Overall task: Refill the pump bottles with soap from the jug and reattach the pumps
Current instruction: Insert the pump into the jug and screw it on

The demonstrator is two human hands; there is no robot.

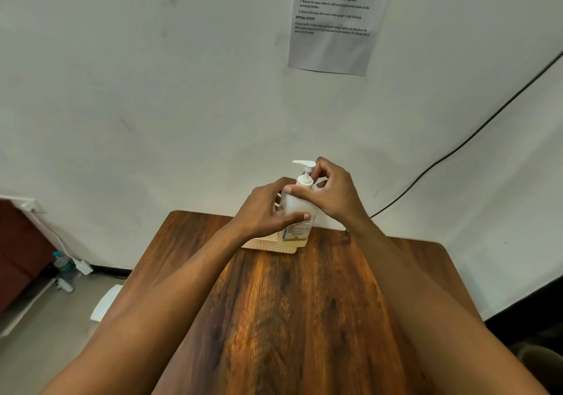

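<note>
A translucent pump bottle [295,204] with a label and pale yellow soap low inside stands upright near the far edge of the wooden table [289,303]. My left hand [265,208] wraps around its body. My right hand [330,192] has its fingers closed around the neck of the white pump [304,170], whose nozzle points left. The pump sits on the bottle's mouth. The jug is not in view; my hands hide what lies behind the bottle.
A flat beige tray or box [268,246] lies under and beside the bottle at the table's far edge. A printed instruction sheet [335,19] hangs on the wall. A black cable [457,151] runs down the wall at right. Bottles [65,268] stand on the floor at left.
</note>
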